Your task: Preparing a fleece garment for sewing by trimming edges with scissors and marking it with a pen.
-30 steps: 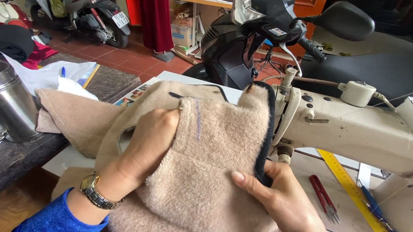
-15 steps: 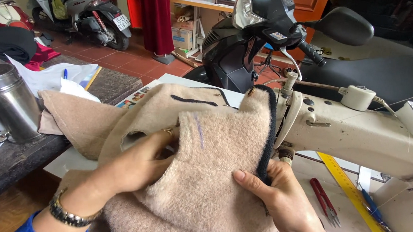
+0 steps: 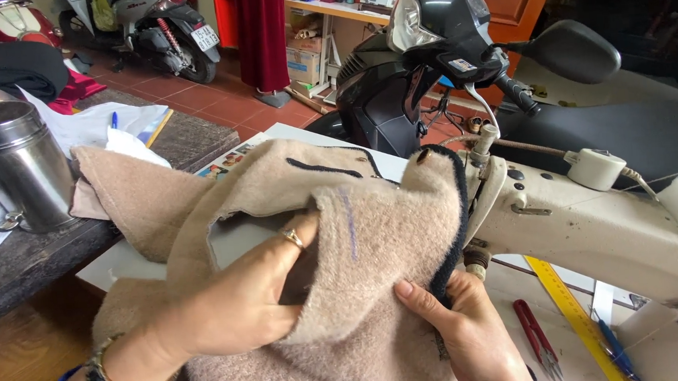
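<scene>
The head camera looks down on a cream sewing machine (image 3: 600,226) standing on a white sewing table (image 3: 119,268). A piece of thick beige fleece fabric (image 3: 363,293) with a dark trimmed edge is bunched over the near part of the table, its top fold pushed up against the machine's needle end.

The left hand (image 3: 235,303), wearing a ring and a beaded bracelet, is closed on the fabric, pinching a fold between thumb and fingers near a faint purple mark. The right hand (image 3: 471,337) grips the fabric from below at its dark edge, thumb on top, fingers hidden under the cloth, just beside the machine.

Red-handled snips (image 3: 536,344) and a yellow ruler (image 3: 575,317) lie on the table under the machine's arm, toward the table's right side. A dark worktop adjoins the table's left edge and carries a steel mug (image 3: 18,163) and papers with a blue pen. A black scooter (image 3: 457,52) is parked just behind the machine, and two more scooters stand farther back on the red tile floor.
</scene>
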